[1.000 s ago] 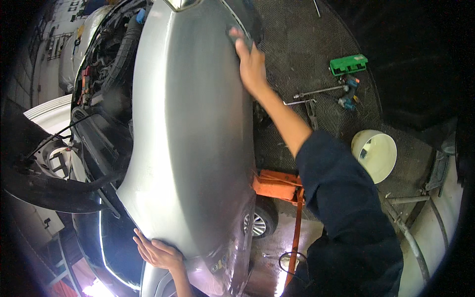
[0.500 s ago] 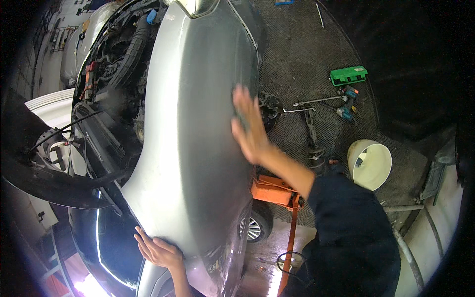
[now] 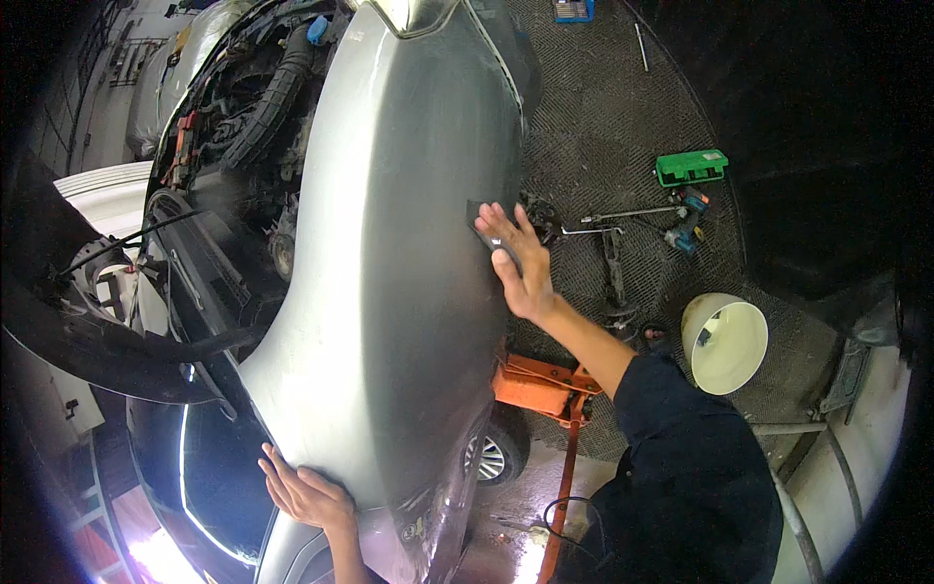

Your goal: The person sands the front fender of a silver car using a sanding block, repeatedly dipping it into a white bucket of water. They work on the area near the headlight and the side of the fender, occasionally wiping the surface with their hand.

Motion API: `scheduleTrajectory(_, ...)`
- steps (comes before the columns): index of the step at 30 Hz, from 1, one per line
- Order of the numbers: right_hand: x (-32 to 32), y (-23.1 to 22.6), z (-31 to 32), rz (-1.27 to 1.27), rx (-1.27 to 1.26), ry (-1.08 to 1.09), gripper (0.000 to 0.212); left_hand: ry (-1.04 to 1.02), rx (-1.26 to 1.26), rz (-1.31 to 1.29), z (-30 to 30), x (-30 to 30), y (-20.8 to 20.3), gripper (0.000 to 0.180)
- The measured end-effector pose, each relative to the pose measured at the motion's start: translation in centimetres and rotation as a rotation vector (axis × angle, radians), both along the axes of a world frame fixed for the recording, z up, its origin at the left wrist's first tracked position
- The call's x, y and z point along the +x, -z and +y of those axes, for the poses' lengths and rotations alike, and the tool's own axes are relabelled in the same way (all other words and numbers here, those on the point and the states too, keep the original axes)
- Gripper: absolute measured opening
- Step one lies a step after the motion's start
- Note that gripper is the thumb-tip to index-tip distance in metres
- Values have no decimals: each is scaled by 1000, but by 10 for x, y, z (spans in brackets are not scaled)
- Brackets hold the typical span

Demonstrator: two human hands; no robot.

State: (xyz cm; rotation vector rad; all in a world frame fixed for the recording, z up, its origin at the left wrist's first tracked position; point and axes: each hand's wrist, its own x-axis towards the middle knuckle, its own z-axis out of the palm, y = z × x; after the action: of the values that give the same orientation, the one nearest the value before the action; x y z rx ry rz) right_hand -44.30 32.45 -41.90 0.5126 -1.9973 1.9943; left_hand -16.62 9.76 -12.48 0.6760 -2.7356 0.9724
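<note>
A silver car fender (image 3: pixel 418 282) with a dull, matte side panel runs lengthwise through the middle. My right hand (image 3: pixel 525 268) presses a thin dark sheet of sandpaper (image 3: pixel 474 210) to the side of the fender, its fingers reaching across the sheet. Most of the sheet is hidden beneath the hand. Farther down, my left hand (image 3: pixel 307 496) rests flat on the fender's upper rear edge, next to the dark windshield, with fingers spread and nothing held.
The open engine bay (image 3: pixel 258 127) is at the left. Under the car's right side stands an orange floor jack (image 3: pixel 533 387). On the mat lie a green case (image 3: pixel 692 168), a cordless power tool (image 3: pixel 683 237) and a breaker bar (image 3: pixel 632 213). A white bucket (image 3: pixel 736 347) is nearby.
My right hand has moved slightly right and down in the view, and the dark sheet shows more beyond its fingertips. My left hand stays at the same spot on the fender.
</note>
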Motion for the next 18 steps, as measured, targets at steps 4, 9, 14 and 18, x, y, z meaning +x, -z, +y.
scheduleTrajectory(4,-120,-12,18,-434,60,237,56,11,5,-17,3,-9,5,54)
scheduleTrajectory(9,-28,-28,-25,-272,125,118,69,5,-6,-13,1,1,-3,52)
scheduleTrajectory(14,-129,-38,-8,-431,141,178,71,49,15,-11,1,-9,2,52)
scheduleTrajectory(18,-42,-64,-29,-457,287,44,72,7,11,-22,-2,2,3,51)
